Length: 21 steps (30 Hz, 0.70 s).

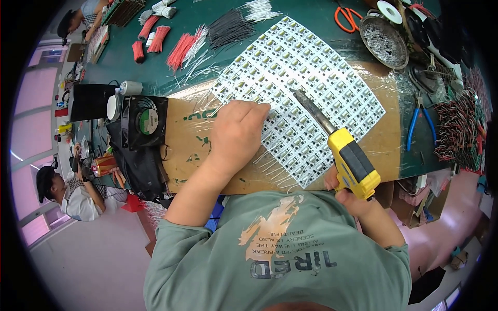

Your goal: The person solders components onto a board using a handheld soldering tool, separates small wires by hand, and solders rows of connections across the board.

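Note:
A large white circuit board panel [311, 57], covered with rows of small identical units, lies at an angle on brown cardboard [189, 155]. My left hand [238, 132] rests over the panel's left part, its fingers pinched together; whatever is between them is hidden. In my right hand [353, 199], at the panel's near right edge, is a yellow and black soldering gun [353, 163]. Its metal tip slants up and left over the middle of the panel, to the right of my left fingers. Thin white wires [272, 168] stick out from the panel's near left edge.
Bundles of red wires [179, 51] and black wires [231, 28] lie at the back. A black fan [145, 123] stands left. Right are orange-handled scissors [347, 19], a round metal dish [384, 42], blue-handled pliers [421, 122] and piled wired parts [459, 129]. Two people sit far left.

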Each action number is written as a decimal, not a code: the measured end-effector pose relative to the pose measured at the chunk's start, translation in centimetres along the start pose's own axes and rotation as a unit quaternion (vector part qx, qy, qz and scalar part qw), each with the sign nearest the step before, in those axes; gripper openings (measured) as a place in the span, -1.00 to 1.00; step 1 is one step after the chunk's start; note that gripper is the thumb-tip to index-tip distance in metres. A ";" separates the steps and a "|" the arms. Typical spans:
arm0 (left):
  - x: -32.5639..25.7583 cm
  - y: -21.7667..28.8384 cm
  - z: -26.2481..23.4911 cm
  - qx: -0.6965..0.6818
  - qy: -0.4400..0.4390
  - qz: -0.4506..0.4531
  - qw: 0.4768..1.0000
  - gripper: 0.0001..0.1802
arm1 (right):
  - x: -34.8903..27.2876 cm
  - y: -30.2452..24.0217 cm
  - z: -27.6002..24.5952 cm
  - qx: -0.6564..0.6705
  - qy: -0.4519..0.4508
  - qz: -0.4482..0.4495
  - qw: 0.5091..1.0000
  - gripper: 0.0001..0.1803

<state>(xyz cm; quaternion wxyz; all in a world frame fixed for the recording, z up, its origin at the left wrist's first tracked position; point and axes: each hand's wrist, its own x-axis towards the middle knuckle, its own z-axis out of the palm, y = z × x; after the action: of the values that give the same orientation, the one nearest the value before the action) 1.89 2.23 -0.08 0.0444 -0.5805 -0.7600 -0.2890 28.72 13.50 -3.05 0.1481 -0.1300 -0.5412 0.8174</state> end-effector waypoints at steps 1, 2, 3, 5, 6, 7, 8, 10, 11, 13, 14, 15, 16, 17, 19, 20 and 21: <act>-0.1 0.0 0.2 0.012 -0.007 0.007 1.000 -0.78 | 0.0 0.1 -0.1 0.004 -0.008 -0.003 1.000 -0.56; -0.2 0.1 0.2 0.010 -0.008 0.007 1.000 -0.78 | 0.0 0.1 -0.2 0.008 -0.016 -0.006 1.000 -0.55; -0.3 0.3 0.1 0.017 -0.013 0.011 1.000 -0.78 | -0.1 -0.1 -0.3 0.008 -0.016 -0.004 1.000 -0.55; -0.3 0.6 0.2 0.023 -0.019 0.012 0.999 -0.77 | -0.4 -0.8 -0.4 -0.007 -0.021 0.047 0.999 -0.58; -0.2 0.7 0.5 0.011 -0.008 0.028 1.000 -0.77 | -0.9 -0.6 -0.7 -0.007 -0.021 0.049 0.999 -0.58; -0.1 0.7 0.6 -0.001 0.002 0.045 0.999 -0.77 | -1.6 -0.2 -1.1 -0.008 -0.012 0.068 0.998 -0.60; 0.0 0.7 0.6 -0.002 0.003 0.042 0.999 -0.77 | -2.0 0.1 -1.2 -0.008 -0.004 0.087 0.996 -0.62; 0.0 0.6 0.7 -0.024 -0.011 0.026 0.999 -0.78 | -2.5 0.1 -1.0 -0.005 0.017 0.104 0.994 -0.63; 0.1 0.5 0.7 -0.025 -0.012 0.024 0.999 -0.78 | -2.6 0.2 -1.0 -0.001 0.038 0.118 0.992 -0.64; 0.1 0.4 0.6 -0.043 -0.035 -0.008 0.998 -0.80 | -2.0 -0.2 -0.8 -0.033 0.032 0.109 0.993 -0.65; 0.1 0.3 0.5 -0.043 -0.036 -0.010 0.998 -0.80 | -1.7 -0.4 -0.7 -0.064 0.026 0.096 0.993 -0.66; 0.1 0.3 0.4 -0.043 -0.053 -0.027 0.997 -0.82 | -1.6 -0.6 -0.3 -0.065 0.026 0.098 0.993 -0.66; 0.2 0.2 0.3 -0.043 -0.070 -0.043 0.996 -0.84 | -1.6 -0.7 0.1 -0.039 0.059 0.116 0.991 -0.66; 0.3 0.2 0.2 -0.044 -0.070 -0.044 0.996 -0.84 | -1.6 -0.9 0.3 -0.014 0.092 0.135 0.987 -0.66; 0.4 0.2 0.0 -0.040 -0.081 -0.045 0.995 -0.83 | -0.9 -1.2 0.3 -0.042 0.085 0.125 0.988 -0.64; 0.5 0.2 -0.1 -0.040 -0.081 -0.047 0.995 -0.83 | -0.7 -1.4 0.4 -0.069 0.079 0.114 0.988 -0.63; 0.6 0.1 0.0 -0.041 -0.085 -0.050 0.994 -0.83 | -0.6 -1.4 0.4 -0.070 0.079 0.115 0.988 -0.63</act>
<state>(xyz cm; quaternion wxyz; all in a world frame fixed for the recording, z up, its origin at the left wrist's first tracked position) 1.82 2.74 0.20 -0.0589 -0.5657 -0.7765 -0.2713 29.28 13.44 -1.60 0.0860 -0.2661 -0.5652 0.7761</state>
